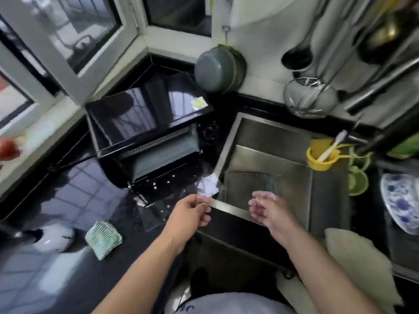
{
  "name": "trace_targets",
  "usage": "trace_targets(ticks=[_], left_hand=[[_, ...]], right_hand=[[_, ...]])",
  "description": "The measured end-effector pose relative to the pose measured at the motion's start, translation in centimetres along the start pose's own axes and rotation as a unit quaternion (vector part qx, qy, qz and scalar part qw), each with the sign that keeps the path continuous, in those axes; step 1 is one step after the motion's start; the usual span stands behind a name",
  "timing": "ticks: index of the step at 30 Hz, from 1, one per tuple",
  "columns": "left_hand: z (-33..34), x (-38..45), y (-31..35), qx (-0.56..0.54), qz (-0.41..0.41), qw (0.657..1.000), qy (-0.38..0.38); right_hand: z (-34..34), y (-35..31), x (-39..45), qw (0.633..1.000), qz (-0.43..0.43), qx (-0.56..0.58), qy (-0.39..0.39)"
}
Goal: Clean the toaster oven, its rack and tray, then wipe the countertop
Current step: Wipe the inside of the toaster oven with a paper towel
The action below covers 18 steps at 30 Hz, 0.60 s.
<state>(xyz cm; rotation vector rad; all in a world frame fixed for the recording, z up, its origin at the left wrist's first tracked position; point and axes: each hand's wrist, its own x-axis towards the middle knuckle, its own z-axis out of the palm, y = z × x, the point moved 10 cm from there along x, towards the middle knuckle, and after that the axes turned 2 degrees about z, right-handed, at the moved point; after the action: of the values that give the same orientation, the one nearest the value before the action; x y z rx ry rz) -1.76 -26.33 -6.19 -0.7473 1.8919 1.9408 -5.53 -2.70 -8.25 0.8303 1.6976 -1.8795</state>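
Observation:
The black toaster oven [149,123] stands on the black countertop [68,196] with its glass door [172,196] folded down toward me. My left hand [192,210] is at the door's right front corner with fingers curled; blur hides whether it pinches the edge. My right hand [269,209] looks wet and hovers over the front rim of the steel sink [229,206], fingers loosely curled around nothing. A flat rectangular shape [249,184], perhaps the tray, lies in the sink. A green-and-white cloth [103,239] lies on the counter left of my left arm.
A yellow cup [322,158] holding a brush sits at the sink's right side, green containers [358,182] beside it. A blue-patterned plate [401,200] leans at far right. A grey pot [217,71] and utensils hang on the wall. A white object [54,239] rests on the counter.

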Motion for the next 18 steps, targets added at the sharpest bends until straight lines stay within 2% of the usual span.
trace_targets(ticks=[4, 8, 11, 14, 18], left_hand=[[12.0, 3.1, 2.5, -0.123, -0.082, 0.985, -0.089], [20.7, 6.5, 1.9, -0.219, -0.173, 0.957, -0.077], [23.8, 9.8, 0.7, -0.209, -0.206, 0.955, -0.028], [26.0, 12.4, 1.0, -0.214, -0.204, 0.955, -0.001], [26.7, 13.6, 1.5, -0.232, -0.192, 0.954, 0.004]], right_hand=[[-11.2, -3.6, 2.1, 0.995, -0.016, 0.043, 0.087], [-20.5, -9.0, 6.2, 0.99, -0.05, 0.002, 0.134], [-24.6, -14.7, 11.3, 0.982, -0.073, -0.076, 0.159], [-27.5, -19.8, 17.4, 0.973, -0.077, -0.122, 0.182], [-27.5, -21.6, 22.0, 0.949, -0.039, -0.257, 0.18]])
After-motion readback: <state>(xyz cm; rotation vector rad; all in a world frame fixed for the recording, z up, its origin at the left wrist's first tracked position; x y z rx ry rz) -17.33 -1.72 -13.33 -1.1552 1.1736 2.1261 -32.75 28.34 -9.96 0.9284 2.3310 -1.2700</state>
